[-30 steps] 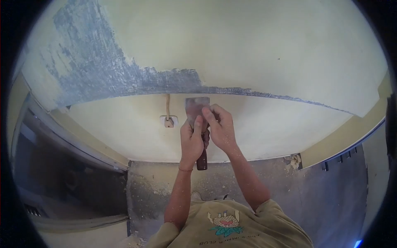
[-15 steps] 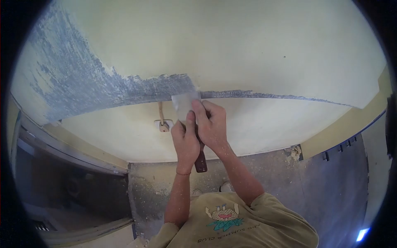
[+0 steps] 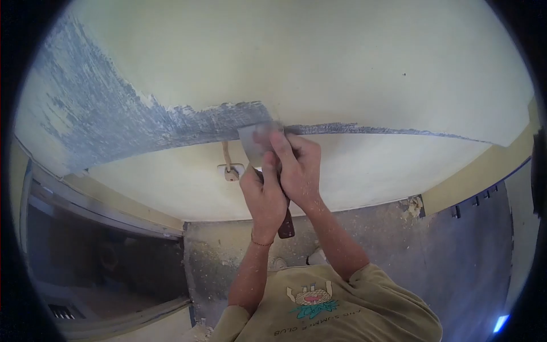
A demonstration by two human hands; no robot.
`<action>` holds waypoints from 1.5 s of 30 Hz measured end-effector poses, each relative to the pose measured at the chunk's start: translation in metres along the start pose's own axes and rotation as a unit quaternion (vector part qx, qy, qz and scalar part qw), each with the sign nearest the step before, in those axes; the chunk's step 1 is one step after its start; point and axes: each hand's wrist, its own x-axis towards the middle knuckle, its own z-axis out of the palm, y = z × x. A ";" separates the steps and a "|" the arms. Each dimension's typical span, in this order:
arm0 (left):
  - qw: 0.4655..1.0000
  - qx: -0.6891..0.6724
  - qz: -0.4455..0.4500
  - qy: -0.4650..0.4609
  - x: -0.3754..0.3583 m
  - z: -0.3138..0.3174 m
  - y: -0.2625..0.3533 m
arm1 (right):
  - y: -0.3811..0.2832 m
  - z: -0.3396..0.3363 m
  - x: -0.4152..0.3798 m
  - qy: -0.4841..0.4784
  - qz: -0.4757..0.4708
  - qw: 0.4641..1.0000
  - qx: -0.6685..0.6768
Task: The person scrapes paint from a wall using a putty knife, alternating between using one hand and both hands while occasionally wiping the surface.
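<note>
Both of my hands grip one scraper (image 3: 249, 143), with a wide pale metal blade and a dark red handle that pokes out below the hands. My left hand (image 3: 265, 196) is wrapped around it from the left, thumb pointing up the blade. My right hand (image 3: 302, 168) closes on it from the right, its fingers pressed toward the blade's upper part. The blade's top edge meets the wall at the lower border of a scraped grey band (image 3: 211, 119). Pale coating (image 3: 342, 62) covers the wall above and to the right of the band. Blur hides the right fingertips partly.
A socket with a plug and cord (image 3: 231, 172) sits on the lower wall, left of the hands. A door frame (image 3: 102, 199) stands at the left. Flakes and dust lie on the grey floor (image 3: 382, 245). A blue-edged strip (image 3: 490, 185) runs along the right.
The view has shifted slightly, so the hands and scraper appear a little farther right. The right fingers look blurred near the blade's top. Both hands keep their hold.
</note>
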 end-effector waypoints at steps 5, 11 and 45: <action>0.999 -0.043 0.001 0.012 -0.005 0.003 0.007 | 0.005 -0.001 -0.005 0.000 0.048 0.999 0.024; 1.000 -0.018 -0.024 -0.005 -0.008 -0.006 -0.005 | 0.016 -0.002 -0.014 0.019 0.061 0.998 0.027; 0.996 -0.045 -0.058 -0.041 0.002 -0.010 0.023 | -0.017 0.005 -0.001 0.037 0.065 0.997 -0.034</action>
